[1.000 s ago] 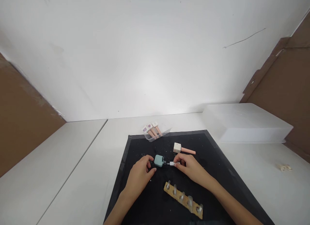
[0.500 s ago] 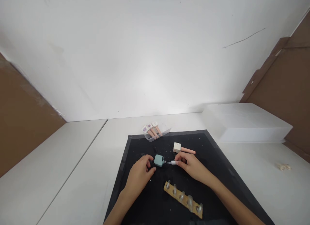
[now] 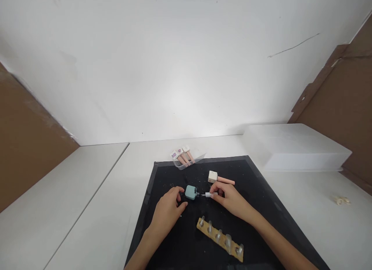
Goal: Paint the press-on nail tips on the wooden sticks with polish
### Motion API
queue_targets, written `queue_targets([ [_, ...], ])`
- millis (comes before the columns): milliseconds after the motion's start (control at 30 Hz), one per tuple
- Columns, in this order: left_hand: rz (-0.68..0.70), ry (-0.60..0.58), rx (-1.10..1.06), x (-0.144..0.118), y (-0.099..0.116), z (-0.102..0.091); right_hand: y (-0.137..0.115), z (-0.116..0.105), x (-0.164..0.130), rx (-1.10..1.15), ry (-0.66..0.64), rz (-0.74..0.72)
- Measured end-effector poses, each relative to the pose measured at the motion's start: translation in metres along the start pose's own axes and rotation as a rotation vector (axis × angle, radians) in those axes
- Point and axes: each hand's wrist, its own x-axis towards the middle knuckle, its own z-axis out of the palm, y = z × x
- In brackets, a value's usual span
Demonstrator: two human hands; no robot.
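A teal square bottle [image 3: 190, 192], which looks like a nail polish bottle, lies on the black mat with its clear neck towards the right. My left hand [image 3: 168, 208] rests at the bottle's base end, thumb and fingers apart; whether a fingertip touches it I cannot tell. Between the thumb and fingers of my right hand [image 3: 228, 198] is a pale brush cap [image 3: 207, 194], its thin brush aimed at the bottle neck across a small gap. Just behind my right hand lies a white square bottle [image 3: 212, 176] with a long pink cap [image 3: 226, 180].
Nearer me on the black mat [image 3: 174, 246] lies a yellowish strip [image 3: 209, 231] holding several clear tubes. A clear tray [image 3: 181, 167] with three pink-capped white bottles stands at the back. At right are a translucent white bin [image 3: 299, 146] and small cream rings [image 3: 341, 200].
The brush tip stands slightly farther from the bottle neck, and the pale cap is tilted a little differently. My left hand and the teal bottle have hardly moved.
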Motion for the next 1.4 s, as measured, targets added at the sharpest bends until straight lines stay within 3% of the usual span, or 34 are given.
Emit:
queue_targets([
  [433,0.014,-0.013,0.036,-0.002,0.005,0.002,-0.001,0.028,-0.005,-0.094,0.091,-0.261],
  [700,0.02,-0.006,0.03,-0.001,0.003,0.004,0.001,0.032,-0.001,-0.143,0.093,-0.358],
  [833,0.022,-0.002,0.023,0.0,0.002,0.004,-0.002,0.028,0.0,-0.12,0.079,-0.324],
  [1200,-0.002,0.01,-0.038,0.002,-0.006,0.007,0.005,0.022,0.006,0.049,0.085,-0.043],
  [1400,0.012,-0.07,-0.154,-0.003,-0.002,-0.009,0.007,0.006,0.007,0.143,0.074,0.004],
])
